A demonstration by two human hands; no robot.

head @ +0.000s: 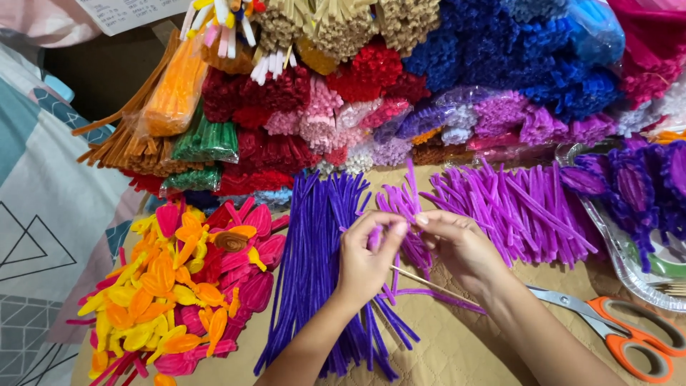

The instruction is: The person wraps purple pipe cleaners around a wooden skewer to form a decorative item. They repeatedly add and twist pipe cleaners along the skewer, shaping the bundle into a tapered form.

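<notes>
Left hand: fingers pinched narrow on a light purple fuzzy pipe cleaner, frame centre.
Right hand: fingertips closed on the same piece.
Thin wooden stick: beneath both hands, long axis slanting toward lower right.
Pipe cleaner: upright, tip toward top.

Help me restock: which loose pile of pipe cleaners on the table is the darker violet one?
The long straight pile under the left hand, deep blue-violet. The pile of short cut pieces beyond the right hand is lighter, pinkish purple.
</notes>
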